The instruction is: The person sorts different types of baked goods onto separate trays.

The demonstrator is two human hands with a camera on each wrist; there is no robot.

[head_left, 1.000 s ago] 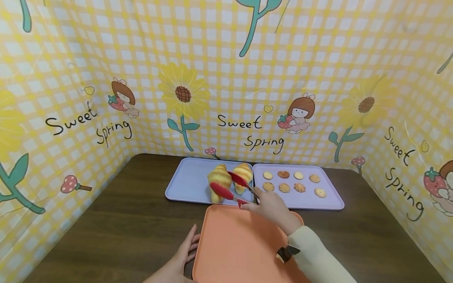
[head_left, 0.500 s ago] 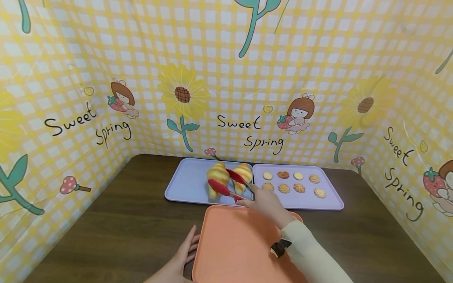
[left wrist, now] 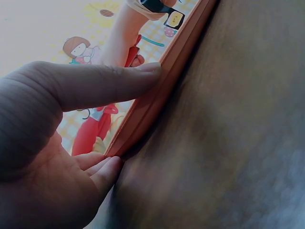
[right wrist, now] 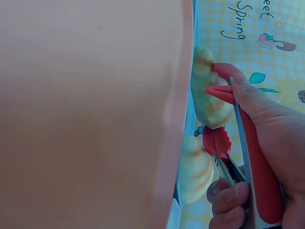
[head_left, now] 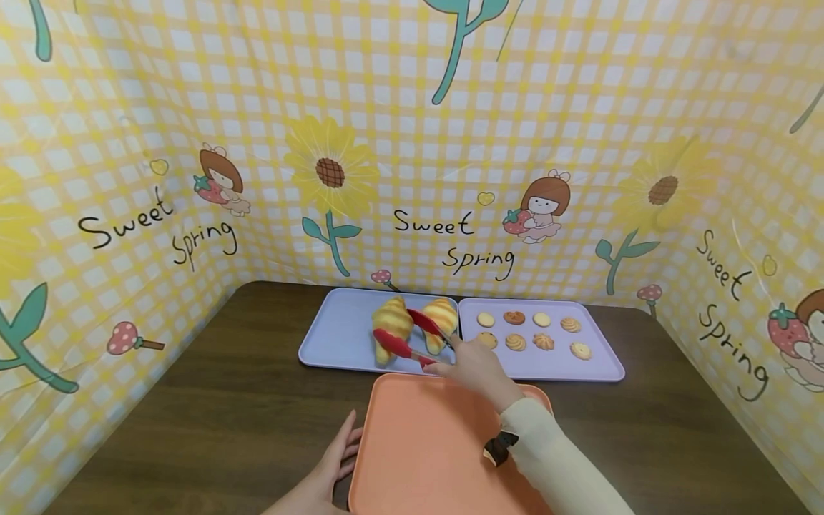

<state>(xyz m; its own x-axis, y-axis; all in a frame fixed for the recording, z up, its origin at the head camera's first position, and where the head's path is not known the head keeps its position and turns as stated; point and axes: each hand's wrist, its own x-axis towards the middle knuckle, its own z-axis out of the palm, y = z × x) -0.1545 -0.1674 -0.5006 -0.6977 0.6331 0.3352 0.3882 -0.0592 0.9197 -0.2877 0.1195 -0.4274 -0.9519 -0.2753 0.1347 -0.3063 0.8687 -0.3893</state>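
Croissants (head_left: 393, 326) sit on the pale blue tray (head_left: 335, 332) just above the middle of the head view, but nearest me, at the bottom centre, my left hand (head_left: 328, 468) lies flat on the dark tabletop (head_left: 212, 400), fingers straight, thumb pressing the left rim of the orange tray (head_left: 425, 443). Above that tray my right hand (head_left: 473, 365) grips red tongs (head_left: 412, 336), whose two tips straddle the left croissant; the second croissant (head_left: 444, 318) lies just right of it. I judge this to be the grasping step: the tips look closed around the pastry, though I cannot tell how firmly. Next would be a steady squeeze and a level lift toward the orange tray, since the rounded pastry could slip. Right of the blue tray, a lilac tray (head_left: 605, 368) carries eight small cookies (head_left: 515, 317) in two rows. Farthest off, the yellow checked backdrop (head_left: 579, 107) reads "Sweet Spring" several times.
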